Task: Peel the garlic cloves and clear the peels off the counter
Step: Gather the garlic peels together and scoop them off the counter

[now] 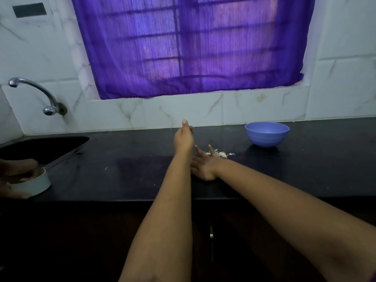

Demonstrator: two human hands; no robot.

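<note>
A small heap of pale garlic peels [220, 154] lies on the black counter [126, 176], in front of a blue bowl [267, 134] whose inside I cannot see. My right hand [203, 164] lies flat on the counter with its fingers spread, and the fingertips reach the left edge of the peels. My left hand [184, 137] is held on its edge just left of and beyond the right hand, thumb pointing up. Its fingers point away from me and nothing shows in them. No garlic cloves are visible.
A sink [42, 144] is sunk into the counter at the left, under a wall tap [36, 92]. At the left edge another person's hands hold a pale bowl [32, 185] on the counter. Stray peel bits [105, 168] dot the counter. A tiled wall and purple curtain stand behind.
</note>
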